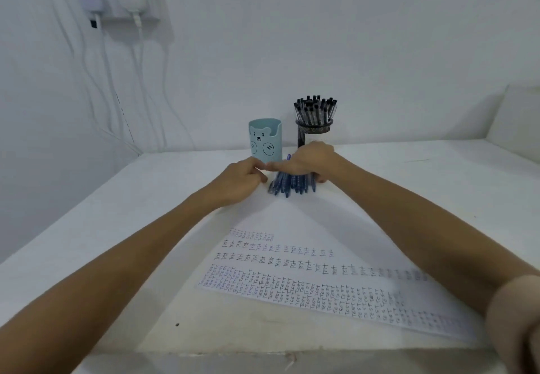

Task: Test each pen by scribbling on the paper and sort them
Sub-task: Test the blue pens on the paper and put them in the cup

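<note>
My right grip curls over the blue pens, bundled flat on the desk. My left grip is curled just beside them; I cannot tell if it pinches one. Bear cup and mesh holder stand just beyond. Probably the gathering step. Next: single out one pen and bring it back to the paper.

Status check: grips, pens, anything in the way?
Right grip curled round blue pens on table. Left grip curled alongside, hold unclear. Bear cup, full mesh holder close behind.
</note>
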